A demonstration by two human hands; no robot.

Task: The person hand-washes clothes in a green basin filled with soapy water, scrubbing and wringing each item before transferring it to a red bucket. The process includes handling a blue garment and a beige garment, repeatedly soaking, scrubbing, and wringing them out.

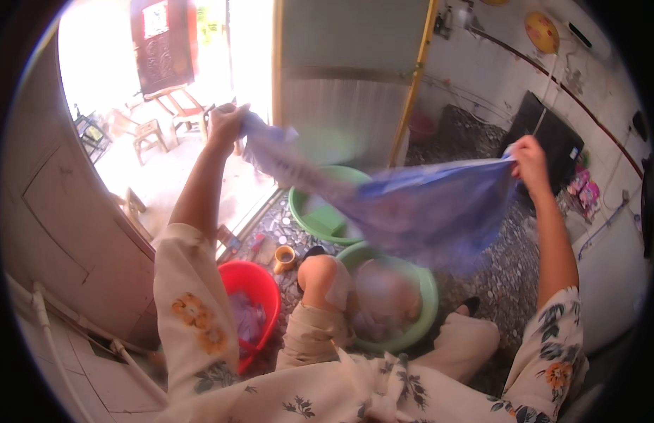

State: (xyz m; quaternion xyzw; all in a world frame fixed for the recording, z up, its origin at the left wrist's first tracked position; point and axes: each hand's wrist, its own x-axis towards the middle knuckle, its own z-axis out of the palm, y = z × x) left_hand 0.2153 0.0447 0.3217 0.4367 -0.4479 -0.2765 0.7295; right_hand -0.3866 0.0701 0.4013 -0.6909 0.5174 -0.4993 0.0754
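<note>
A blue and pale cloth (432, 206), blurred by motion, is stretched in the air between my raised hands. My left hand (226, 122) grips one end at the upper left. The other end is held by my right hand (528, 158) at the right. Below the cloth, a light green basin (430, 296) between my legs holds what looks like wet fabric, partly blurred. Another green basin (300, 214) stands beyond it, with a green object inside, partly hidden by the cloth. At my left, a red basin (271, 296) holds light purple cloth (246, 317).
A yellow mug (285, 256) stands on the pebbled floor near my left knee. Beyond the doorway sill are wooden chairs (147, 135). A glazed door panel (353, 53) rises ahead. A black panel-like object (549, 137) leans by the right wall. Pipes (41, 312) run at the lower left.
</note>
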